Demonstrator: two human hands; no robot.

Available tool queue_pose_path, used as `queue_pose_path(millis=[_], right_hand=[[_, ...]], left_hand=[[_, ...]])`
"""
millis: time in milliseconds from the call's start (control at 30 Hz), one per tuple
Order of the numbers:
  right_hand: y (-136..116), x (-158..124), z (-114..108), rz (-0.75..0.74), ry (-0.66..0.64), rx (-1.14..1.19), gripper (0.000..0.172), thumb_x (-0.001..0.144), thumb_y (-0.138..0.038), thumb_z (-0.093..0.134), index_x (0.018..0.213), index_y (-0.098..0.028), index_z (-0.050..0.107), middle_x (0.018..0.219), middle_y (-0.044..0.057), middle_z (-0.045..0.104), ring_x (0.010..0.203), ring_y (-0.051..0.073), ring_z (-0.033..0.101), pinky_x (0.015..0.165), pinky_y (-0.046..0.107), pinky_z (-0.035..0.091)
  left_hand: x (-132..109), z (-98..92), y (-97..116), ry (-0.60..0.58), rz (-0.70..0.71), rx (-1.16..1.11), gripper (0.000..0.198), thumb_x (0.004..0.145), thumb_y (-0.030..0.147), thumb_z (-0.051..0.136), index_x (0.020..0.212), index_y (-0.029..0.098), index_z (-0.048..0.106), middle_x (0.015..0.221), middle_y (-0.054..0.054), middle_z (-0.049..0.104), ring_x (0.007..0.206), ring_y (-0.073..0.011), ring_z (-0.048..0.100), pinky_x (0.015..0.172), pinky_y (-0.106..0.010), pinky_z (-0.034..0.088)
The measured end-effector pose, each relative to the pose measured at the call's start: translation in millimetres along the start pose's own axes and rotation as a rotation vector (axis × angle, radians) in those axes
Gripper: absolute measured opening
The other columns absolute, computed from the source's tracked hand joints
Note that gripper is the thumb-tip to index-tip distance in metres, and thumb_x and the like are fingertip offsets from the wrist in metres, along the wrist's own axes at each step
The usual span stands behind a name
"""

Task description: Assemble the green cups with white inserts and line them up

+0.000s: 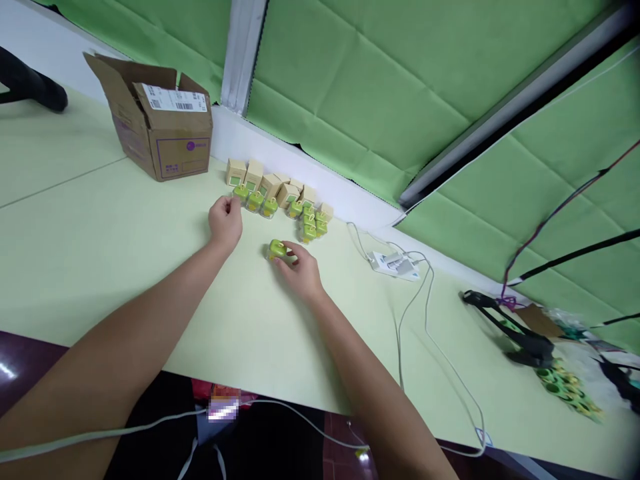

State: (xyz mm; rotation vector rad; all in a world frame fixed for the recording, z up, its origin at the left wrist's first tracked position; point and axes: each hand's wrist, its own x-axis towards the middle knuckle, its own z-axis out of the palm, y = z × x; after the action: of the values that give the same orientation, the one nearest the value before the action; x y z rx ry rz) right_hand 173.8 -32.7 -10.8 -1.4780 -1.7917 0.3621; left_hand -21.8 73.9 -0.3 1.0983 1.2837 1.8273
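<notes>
Right grip (301,272) clamped on a jar (275,249); left grip (225,222), at its ten o'clock, I cannot tell.

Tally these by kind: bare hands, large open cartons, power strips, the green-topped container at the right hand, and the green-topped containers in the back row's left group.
Bare hands: 2 (left hand, right hand)
Large open carton: 1
Power strip: 1
Green-topped container at the right hand: 1
Green-topped containers in the left group: 3
Total: 8
</notes>
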Motion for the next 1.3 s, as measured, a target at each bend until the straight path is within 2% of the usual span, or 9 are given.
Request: queue_pose_path(millis=[67,133,233,333,533,800,933,1033,1300], right_hand=[[-1.3,26.7,12.6,-0.074,-0.024,-0.051,0.039,0.087,-0.037,0.073,0.124,-0.025,0.070,0.124,0.008,0.073,0.102,0.025,0.066,0.098,0.044,0.055],[-2.5,53.7,26.2,-0.128,-0.026,-0.104,0.040,0.086,-0.033,0.074,0.124,-0.022,0.070,0.126,0.011,0.071,0.108,0.027,0.065,0.104,0.045,0.051],[-3.3,84.9,44.8,-0.115,0.002,-0.159,0.042,0.085,-0.030,0.073,0.126,-0.020,0.069,0.128,0.014,0.066,0.116,0.029,0.061,0.109,0.047,0.048],[-2.1,101.2,56.9,-0.106,0.032,-0.177,0.042,0.085,-0.030,0.072,0.126,-0.021,0.069,0.127,0.014,0.064,0.120,0.031,0.058,0.111,0.049,0.046],[1.1,110.3,60.9,-0.097,0.060,-0.196,0.043,0.084,-0.029,0.072,0.126,-0.021,0.070,0.122,0.014,0.060,0.118,0.031,0.058,0.110,0.048,0.047],[1.2,107.6,60.4,-0.075,0.090,-0.117,0.043,0.083,-0.032,0.073,0.124,-0.022,0.070,0.120,0.013,0.059,0.114,0.028,0.058,0.109,0.046,0.048],[-4.2,114.0,65.7,-0.039,0.142,-0.083,0.035,0.089,-0.041,0.070,0.116,-0.020,0.073,0.112,0.012,0.060,0.109,0.027,0.059,0.107,0.044,0.049],[-6.2,120.3,68.7,-0.005,0.162,-0.049,0.027,0.095,-0.039,0.060,0.107,-0.019,0.075,0.106,0.012,0.061,0.105,0.026,0.060,0.105,0.044,0.049],[6.4,118.2,60.1,-0.029,0.214,-0.070,0.027,0.095,-0.041,0.057,0.098,-0.020,0.075,0.100,0.010,0.064,0.095,0.025,0.060,0.096,0.043,0.052]], left_hand=[[10.6,-3.8,-2.0,0.084,-0.048,-0.017,0.034,0.094,0.030,0.058,0.064,0.021,0.047,0.061,0.004,0.044,0.064,-0.0132,0.042,0.065,-0.027,0.034],[14.7,-5.6,-2.2,0.110,-0.079,-0.024,0.034,0.095,0.028,0.056,0.064,0.021,0.047,0.061,0.004,0.044,0.064,-0.0135,0.042,0.065,-0.027,0.034],[14.3,-4.0,-2.6,0.100,-0.094,-0.033,0.034,0.095,0.027,0.056,0.063,0.021,0.047,0.060,0.004,0.046,0.064,-0.0136,0.043,0.064,-0.027,0.035],[12.0,0.0,-4.7,0.068,-0.100,-0.043,0.032,0.094,0.028,0.055,0.063,0.021,0.048,0.060,0.004,0.047,0.063,-0.0134,0.043,0.064,-0.027,0.035],[8.2,4.9,-6.7,0.005,-0.104,-0.024,0.031,0.092,0.032,0.055,0.063,0.021,0.047,0.060,0.004,0.046,0.065,-0.0140,0.046,0.067,-0.027,0.038],[5.6,6.8,-7.3,-0.037,-0.092,-0.001,0.033,0.090,0.043,0.055,0.065,0.022,0.048,0.063,0.003,0.048,0.066,-0.0146,0.046,0.066,-0.027,0.038],[5.3,6.0,-5.5,-0.047,-0.089,-0.007,0.032,0.089,0.040,0.056,0.064,0.022,0.049,0.063,0.003,0.049,0.065,-0.0141,0.045,0.066,-0.027,0.038],[5.5,5.4,-4.6,-0.039,-0.086,-0.011,0.031,0.090,0.035,0.056,0.063,0.022,0.049,0.061,0.003,0.048,0.065,-0.0139,0.045,0.066,-0.026,0.037],[4.6,6.7,-5.1,-0.066,-0.109,-0.015,0.031,0.090,0.038,0.058,0.065,0.021,0.051,0.062,0.003,0.047,0.064,-0.0136,0.045,0.064,-0.026,0.038]])
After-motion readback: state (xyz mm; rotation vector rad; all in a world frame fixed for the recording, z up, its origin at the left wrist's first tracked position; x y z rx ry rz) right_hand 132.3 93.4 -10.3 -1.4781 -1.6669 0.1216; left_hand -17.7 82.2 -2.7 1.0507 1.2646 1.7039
